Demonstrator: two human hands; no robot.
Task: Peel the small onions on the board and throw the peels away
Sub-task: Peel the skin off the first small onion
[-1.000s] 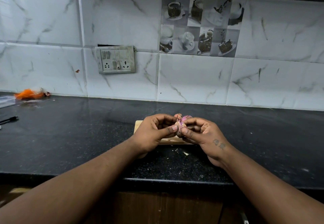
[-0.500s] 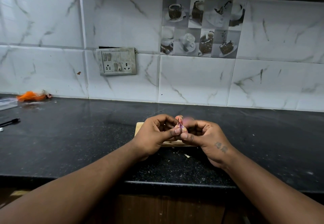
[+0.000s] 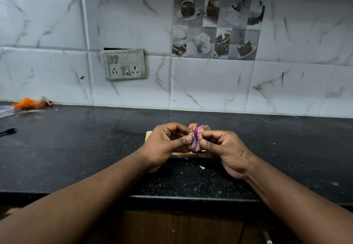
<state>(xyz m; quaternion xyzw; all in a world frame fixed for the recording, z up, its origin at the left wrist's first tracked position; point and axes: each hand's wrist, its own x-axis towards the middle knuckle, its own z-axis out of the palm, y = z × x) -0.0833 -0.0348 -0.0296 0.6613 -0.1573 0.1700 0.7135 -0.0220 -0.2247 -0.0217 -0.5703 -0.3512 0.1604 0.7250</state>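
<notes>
A small purple onion (image 3: 195, 142) is pinched between both thumbs above the wooden board (image 3: 148, 135). My left hand (image 3: 165, 144) grips its left side, thumb pressed on the skin. My right hand (image 3: 224, 149) grips its right side. A strip of pale purple flesh shows between the thumbs, with papery skin at the top. Behind the hands, two more small onions (image 3: 203, 128) lie on the board, still in their skins. Most of the board is hidden by my hands.
The black counter (image 3: 76, 148) runs wall to wall, with small peel scraps (image 3: 201, 167) near its front edge. At the far left lie an orange scrap (image 3: 26, 103), a clear plastic piece (image 3: 4, 111) and a black pen (image 3: 8, 130). A switch plate (image 3: 125, 64) is on the tiled wall.
The thumbs have spread slightly apart on the onion, and more pale purple flesh shows between them. The hands stay in the same place over the board.
</notes>
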